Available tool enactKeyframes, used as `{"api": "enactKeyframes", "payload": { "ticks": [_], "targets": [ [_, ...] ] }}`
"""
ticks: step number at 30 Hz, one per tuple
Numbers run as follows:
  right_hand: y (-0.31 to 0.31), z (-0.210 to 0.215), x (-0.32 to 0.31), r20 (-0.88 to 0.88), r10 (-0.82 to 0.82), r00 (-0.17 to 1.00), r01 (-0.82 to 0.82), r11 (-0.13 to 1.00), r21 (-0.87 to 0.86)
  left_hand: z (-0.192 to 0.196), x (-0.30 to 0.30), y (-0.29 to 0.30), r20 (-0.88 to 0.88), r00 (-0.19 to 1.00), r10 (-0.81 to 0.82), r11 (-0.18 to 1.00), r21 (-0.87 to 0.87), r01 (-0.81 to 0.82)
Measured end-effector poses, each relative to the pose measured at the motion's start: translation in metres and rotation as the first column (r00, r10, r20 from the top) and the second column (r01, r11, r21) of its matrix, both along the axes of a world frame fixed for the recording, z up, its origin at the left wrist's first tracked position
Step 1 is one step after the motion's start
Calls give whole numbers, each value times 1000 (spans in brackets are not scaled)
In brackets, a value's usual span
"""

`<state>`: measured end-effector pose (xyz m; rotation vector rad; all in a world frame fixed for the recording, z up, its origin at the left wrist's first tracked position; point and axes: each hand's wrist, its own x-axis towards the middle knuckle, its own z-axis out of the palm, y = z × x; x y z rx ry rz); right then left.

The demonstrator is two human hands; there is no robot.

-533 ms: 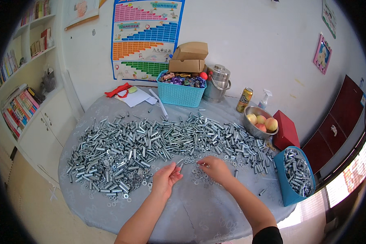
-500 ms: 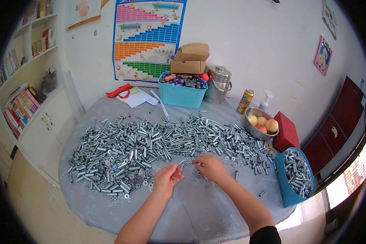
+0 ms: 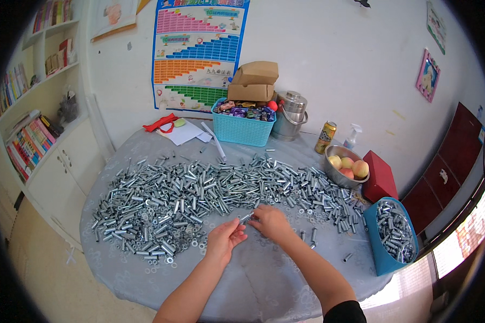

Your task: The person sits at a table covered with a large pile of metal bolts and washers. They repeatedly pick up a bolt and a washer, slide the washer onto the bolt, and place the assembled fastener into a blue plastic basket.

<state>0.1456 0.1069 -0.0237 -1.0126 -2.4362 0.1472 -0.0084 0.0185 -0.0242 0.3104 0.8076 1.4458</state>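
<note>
Can count two hands in the centre of the frame. In the left hand (image 3: pixel 224 240), holding one slim metal piece (image 3: pixel 246 218) between thumb and fingers, tilted up toward the right. With the right hand (image 3: pixel 269 223), bringing narrowed fingertips to its upper end; cannot tell whether gripping it or a smaller part. Just behind, see one broad heap of metal parts (image 3: pixel 226 183), too many to count, across mid-frame. Right of the right forearm, find at least three loose pieces (image 3: pixel 313 235): two side by side, one farther right. At right, count one blue bin (image 3: pixel 380 253) filled with metal parts, one red box (image 3: pixel 379 175), one steel bowl (image 3: pixel 334 173) with four fruits (image 3: pixel 360 169) visible, one can (image 3: pixel 325 138), one spray bottle (image 3: pixel 350 141). At upper centre, count one turquoise basket (image 3: pixel 241 131) beside one steel pail (image 3: pixel 289 119). Between forearms, see grey tablecloth (image 3: pixel 258 280) reaching to the curved near edge at the bottom; at the right edge, meet the bin.
</note>
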Motion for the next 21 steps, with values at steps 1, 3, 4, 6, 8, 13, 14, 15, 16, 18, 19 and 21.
{"api": "enactKeyframes", "payload": {
  "ticks": [1, 3, 4, 6, 8, 13, 14, 15, 16, 18, 19, 21],
  "targets": [
    [-1, -1, -1, -22, -9, 1000, 9, 1000, 10, 0, 1, 0, -6, 1000, -3, 1000, 1, 3],
    [0, -5, -2, -38, -12, 999, 13, 1000, 11, -1, 1, 0, -13, 1000, -16, 1000, 3, 16],
    [0, -6, -2, -46, -15, 999, 16, 1000, 12, -1, 2, 1, -14, 1000, -27, 1000, 6, 27],
    [-1, 0, -2, -31, -39, 999, 38, 998, -41, -4, 0, 2, -14, 999, -43, 999, 7, 43],
    [-8, 9, 0, -147, -87, 985, 61, 983, -175, -6, -4, 2, -11, 999, -53, 999, 4, 53],
    [-35, 26, 30, -611, -244, 753, -120, 862, -492, -8, 2, 3, 46, 980, -194, 981, 13, 194],
    [-40, 29, 33, -631, -229, 741, -127, 875, -468, -8, 4, 2, 13, 976, -217, 976, 2, 217],
    [-43, 29, 35, -647, -223, 729, -140, 877, -460, -9, 7, 2, -4, 975, -221, 975, -4, 221],
    [-47, 28, 37, -663, -217, 717, -151, 880, -451, -11, 9, 1, -19, 974, -226, 974, -10, 226],
    [-51, 26, 36, -676, -202, 709, -162, 886, -435, -11, 9, 1, -54, 974, -222, 975, -21, 221],
    [-52, 25, 36, -668, -200, 716, -152, 890, -429, -11, 9, 0, -67, 973, -220, 975, -25, 219],
    [-53, 22, 38, -655, -181, 734, -137, 905, -404, -11, 10, -1, -80, 973, -218, 976, -26, 217]
  ]
}}
